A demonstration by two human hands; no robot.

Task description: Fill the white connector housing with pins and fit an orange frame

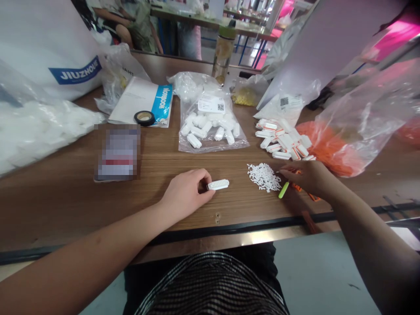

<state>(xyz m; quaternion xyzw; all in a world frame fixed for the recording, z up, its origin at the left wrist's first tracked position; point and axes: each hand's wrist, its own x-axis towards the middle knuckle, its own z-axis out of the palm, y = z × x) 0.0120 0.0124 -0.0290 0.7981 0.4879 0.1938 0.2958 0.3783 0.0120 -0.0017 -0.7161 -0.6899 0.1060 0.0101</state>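
My left hand [190, 190] grips one end of a white multi-hole connector housing [218, 184] between thumb and fingers, low over the table, its rows of small openings facing up. My right hand [306, 175] is at the right edge of a pile of tiny white pegs [264, 177], its fingers pinched together. What they hold, if anything, is too small to make out. A lime-green stick-like piece [284, 190] shows just below the right fingers. Several orange plastic parts [314, 197] lie partly hidden under that hand.
White housings with orange strips [284, 142] are heaped behind my right hand, beside a bag of orange parts [331, 146]. A clear bag of white housings [213, 118] lies mid-table. Further left are a notebook [131, 103], black tape [144, 117] and a blurred-out flat object [117, 153].
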